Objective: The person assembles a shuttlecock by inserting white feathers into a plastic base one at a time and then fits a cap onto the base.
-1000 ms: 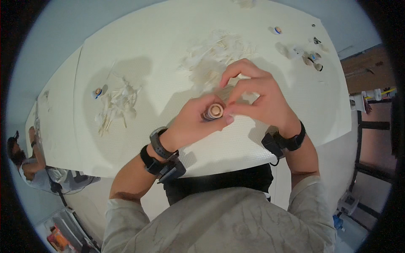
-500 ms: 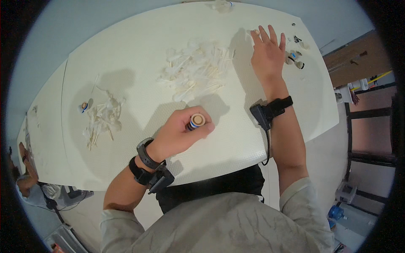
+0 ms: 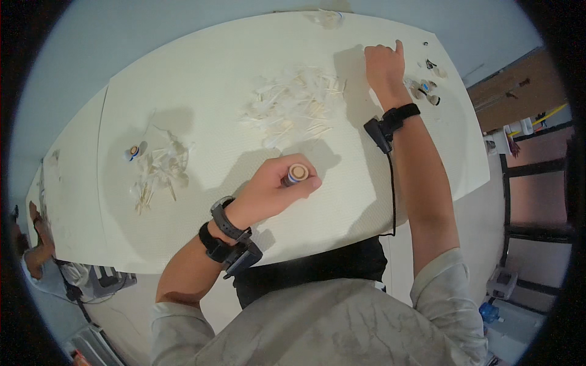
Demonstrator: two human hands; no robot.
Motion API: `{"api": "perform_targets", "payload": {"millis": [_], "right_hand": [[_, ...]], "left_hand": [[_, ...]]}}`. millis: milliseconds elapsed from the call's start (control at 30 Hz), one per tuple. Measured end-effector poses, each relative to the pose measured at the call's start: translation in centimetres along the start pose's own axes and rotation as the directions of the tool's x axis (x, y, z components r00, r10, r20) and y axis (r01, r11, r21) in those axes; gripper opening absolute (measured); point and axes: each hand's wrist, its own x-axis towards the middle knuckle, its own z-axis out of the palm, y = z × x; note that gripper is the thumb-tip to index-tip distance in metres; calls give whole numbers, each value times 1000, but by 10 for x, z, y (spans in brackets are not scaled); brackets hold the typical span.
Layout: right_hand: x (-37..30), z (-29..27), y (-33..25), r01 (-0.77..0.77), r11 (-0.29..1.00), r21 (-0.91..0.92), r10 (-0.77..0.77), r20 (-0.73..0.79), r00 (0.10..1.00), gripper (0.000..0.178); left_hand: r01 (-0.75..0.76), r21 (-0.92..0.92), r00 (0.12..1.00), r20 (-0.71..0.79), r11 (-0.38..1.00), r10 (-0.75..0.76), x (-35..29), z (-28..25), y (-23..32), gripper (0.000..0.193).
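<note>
My left hand (image 3: 274, 186) is closed round a small upright cylindrical container (image 3: 298, 172) with a tan round top, over the near middle of the table. Its lower part is hidden by my fingers. At the far right, my right hand (image 3: 384, 68) is curled with one finger raised; whatever its fingertips hold, if anything, is hidden. Just beyond my left hand lies a loose heap of thin pale sticks and clear wrappers (image 3: 287, 104). A smaller pile of similar sticks (image 3: 159, 171) is at the left, beside a second small container (image 3: 132, 152) with a tan top and blue band.
Several small dark and pale items (image 3: 427, 91) lie near the white table's (image 3: 226, 55) right edge. A crumpled clear bag (image 3: 330, 19) sits at the far edge. Another person's arm (image 3: 41, 244) shows at the far left. A black cable (image 3: 394, 195) hangs from my right wrist device.
My right hand's outstretched fingers have curled in, with one finger left raised. The small tan round thing by its fingertip is no longer visible. My left hand still grips the container.
</note>
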Motion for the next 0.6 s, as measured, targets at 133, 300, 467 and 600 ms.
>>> {"api": "perform_targets", "payload": {"millis": [133, 300, 467, 600], "right_hand": [[-10, -9, 4, 149, 966, 210, -87, -276, 957, 18], [-82, -110, -27, 405, 20, 914, -310, -380, 872, 20], [-112, -97, -61, 339, -295, 893, -510, -447, 735, 23], [-117, -85, -59, 376, -299, 877, -465, -479, 745, 22]], "left_hand": [[-8, 2, 1000, -9, 1000, 8, 0, -1, 3, 8], [-6, 55, 999, -48, 998, 9, -2, -3, 3, 13], [-6, 11, 996, -88, 1000, 7, -1, -4, 4, 15], [60, -81, 995, -79, 995, -66, -2, -3, 8, 15]]}}
